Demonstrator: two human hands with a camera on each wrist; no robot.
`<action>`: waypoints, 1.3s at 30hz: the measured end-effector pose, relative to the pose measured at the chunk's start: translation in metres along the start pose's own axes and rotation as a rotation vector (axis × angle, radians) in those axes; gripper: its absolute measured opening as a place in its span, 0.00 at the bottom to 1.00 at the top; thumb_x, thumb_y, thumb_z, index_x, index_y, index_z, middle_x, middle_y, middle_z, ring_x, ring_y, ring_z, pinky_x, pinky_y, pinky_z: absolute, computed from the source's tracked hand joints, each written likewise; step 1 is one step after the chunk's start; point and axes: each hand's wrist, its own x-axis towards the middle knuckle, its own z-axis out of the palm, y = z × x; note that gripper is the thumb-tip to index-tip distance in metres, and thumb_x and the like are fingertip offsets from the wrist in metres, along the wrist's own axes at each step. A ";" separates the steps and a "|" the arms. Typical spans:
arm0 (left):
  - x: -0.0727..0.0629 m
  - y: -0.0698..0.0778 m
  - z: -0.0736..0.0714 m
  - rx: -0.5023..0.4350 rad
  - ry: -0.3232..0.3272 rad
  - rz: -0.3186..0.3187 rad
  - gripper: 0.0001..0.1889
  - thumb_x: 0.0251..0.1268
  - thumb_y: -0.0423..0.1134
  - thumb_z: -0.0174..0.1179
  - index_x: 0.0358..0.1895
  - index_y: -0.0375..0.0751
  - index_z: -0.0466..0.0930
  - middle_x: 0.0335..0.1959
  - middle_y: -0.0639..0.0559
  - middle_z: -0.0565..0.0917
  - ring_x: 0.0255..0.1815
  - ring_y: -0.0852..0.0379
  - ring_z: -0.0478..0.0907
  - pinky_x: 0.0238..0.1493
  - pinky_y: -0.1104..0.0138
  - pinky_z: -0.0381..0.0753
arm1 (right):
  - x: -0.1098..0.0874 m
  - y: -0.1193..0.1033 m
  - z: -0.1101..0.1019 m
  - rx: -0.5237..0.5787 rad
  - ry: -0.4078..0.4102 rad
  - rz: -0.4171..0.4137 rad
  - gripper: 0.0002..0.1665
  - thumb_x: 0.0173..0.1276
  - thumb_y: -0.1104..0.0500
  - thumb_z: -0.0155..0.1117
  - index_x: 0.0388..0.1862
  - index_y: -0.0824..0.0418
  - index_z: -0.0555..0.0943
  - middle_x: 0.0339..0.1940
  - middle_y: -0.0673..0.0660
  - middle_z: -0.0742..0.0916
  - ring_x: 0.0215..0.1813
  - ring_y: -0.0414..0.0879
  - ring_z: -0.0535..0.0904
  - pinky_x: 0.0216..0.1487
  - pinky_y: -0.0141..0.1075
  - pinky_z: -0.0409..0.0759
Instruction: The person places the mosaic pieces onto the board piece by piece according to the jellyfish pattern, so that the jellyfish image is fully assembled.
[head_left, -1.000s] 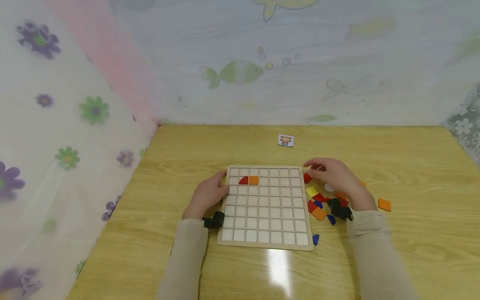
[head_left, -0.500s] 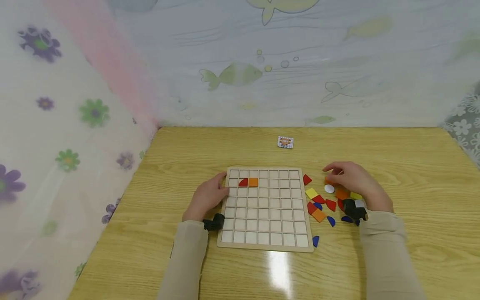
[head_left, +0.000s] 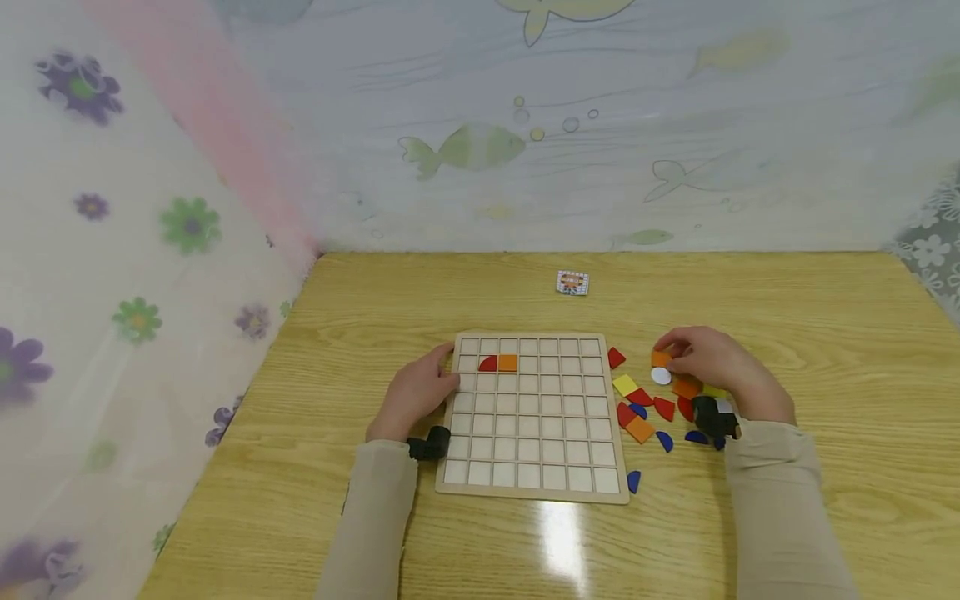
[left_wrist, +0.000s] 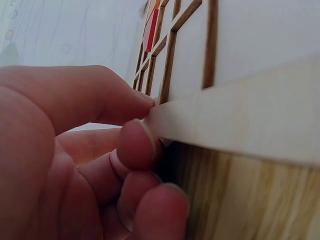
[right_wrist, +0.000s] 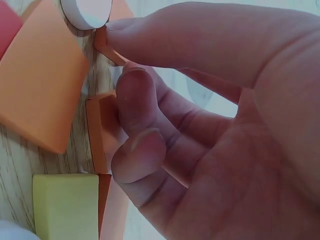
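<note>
My left hand (head_left: 415, 393) holds the left rim of a wooden grid board (head_left: 536, 497). In the left wrist view its thumb (left_wrist: 107, 95) lies against the rim, with the other fingers curled below. A red quarter-circle tile (head_left: 489, 363) and an orange square tile (head_left: 507, 362) sit side by side in the board's second row. Right of the board, my right hand (head_left: 716, 367) pinches another orange square tile (head_left: 661, 358) at table level. A white round tile (head_left: 661, 376) lies right beside it, close to the thumb (right_wrist: 145, 37) in the right wrist view.
Loose tiles lie around the right hand: a yellow one (head_left: 625, 386), red quarter-circles (head_left: 663, 408), blue half-circles (head_left: 664, 441) and more orange squares (head_left: 640, 430). A small printed pattern card (head_left: 572, 282) lies behind the board. Painted walls border the table at the back and left.
My right hand has moved right, away from the red tile by the board's corner, to the orange square tile, which it now pinches. The left hand stays at the board's edge.
</note>
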 end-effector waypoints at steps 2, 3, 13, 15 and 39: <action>0.000 0.000 0.001 0.003 0.006 -0.005 0.30 0.59 0.43 0.51 0.67 0.51 0.58 0.22 0.54 0.75 0.18 0.57 0.69 0.20 0.65 0.67 | 0.000 0.000 0.001 -0.009 0.004 0.003 0.16 0.61 0.64 0.56 0.48 0.67 0.75 0.40 0.63 0.77 0.37 0.52 0.71 0.38 0.42 0.73; 0.000 0.001 0.001 0.002 0.009 -0.007 0.30 0.59 0.43 0.51 0.67 0.51 0.58 0.22 0.54 0.75 0.18 0.57 0.69 0.20 0.65 0.67 | 0.000 0.000 0.001 -0.009 0.004 0.003 0.16 0.61 0.64 0.56 0.48 0.67 0.75 0.40 0.63 0.77 0.38 0.53 0.71 0.39 0.43 0.73; 0.000 -0.003 0.003 0.019 0.014 0.004 0.29 0.59 0.44 0.51 0.67 0.53 0.58 0.21 0.55 0.75 0.17 0.58 0.67 0.19 0.65 0.66 | 0.004 -0.001 0.002 -0.026 0.000 -0.024 0.17 0.56 0.65 0.57 0.46 0.69 0.76 0.38 0.65 0.77 0.36 0.54 0.70 0.36 0.43 0.72; -0.001 -0.003 0.003 0.022 0.020 -0.003 0.29 0.59 0.44 0.51 0.67 0.53 0.58 0.20 0.55 0.75 0.17 0.58 0.67 0.19 0.65 0.66 | 0.004 -0.002 0.003 -0.024 -0.003 -0.022 0.17 0.56 0.65 0.58 0.46 0.68 0.76 0.40 0.65 0.77 0.37 0.54 0.70 0.38 0.44 0.73; 0.001 0.002 0.001 -0.001 -0.001 -0.025 0.29 0.60 0.44 0.51 0.67 0.54 0.58 0.22 0.53 0.75 0.18 0.57 0.68 0.20 0.65 0.67 | 0.013 -0.025 0.011 -0.016 0.154 -0.095 0.14 0.66 0.59 0.53 0.49 0.62 0.75 0.39 0.60 0.79 0.40 0.54 0.73 0.41 0.46 0.72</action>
